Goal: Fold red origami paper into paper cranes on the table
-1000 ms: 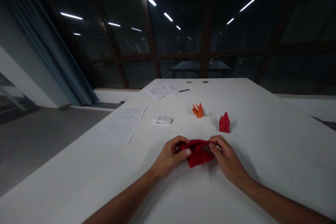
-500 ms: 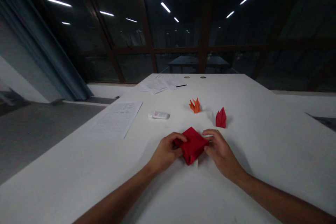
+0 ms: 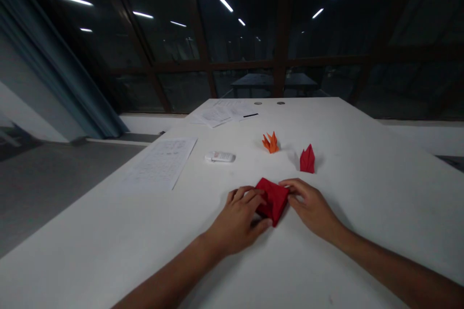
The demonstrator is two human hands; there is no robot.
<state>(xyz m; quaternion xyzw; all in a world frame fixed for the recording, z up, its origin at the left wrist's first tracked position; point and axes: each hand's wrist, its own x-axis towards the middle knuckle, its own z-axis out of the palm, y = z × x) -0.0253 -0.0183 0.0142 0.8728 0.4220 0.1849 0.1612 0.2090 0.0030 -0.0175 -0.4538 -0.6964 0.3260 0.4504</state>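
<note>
A folded sheet of red origami paper (image 3: pixel 274 197) lies between my hands near the middle of the white table. My left hand (image 3: pixel 241 215) reaches over its left side, fingers curled onto the top face and thumb at the near corner. At the right corner, my right hand (image 3: pixel 308 205) pinches the paper between thumb and fingers. Beyond it stand an orange origami figure (image 3: pixel 270 143) with several pointed tips and a red origami piece (image 3: pixel 307 159) with an upright point. The underside of the held paper is hidden.
A white bottle-like object (image 3: pixel 220 157) lies left of the orange figure. A printed sheet (image 3: pixel 163 161) rests near the table's left edge. Farther back are more papers (image 3: pixel 217 115), a black pen-like stick (image 3: pixel 250 115) and two round grommets in the tabletop. Dark windows stand behind.
My left hand has shifted over the red paper, its thumb now at the near corner. The paper has turned slightly and its near corner moved right. My right hand still grips the right corner.
</note>
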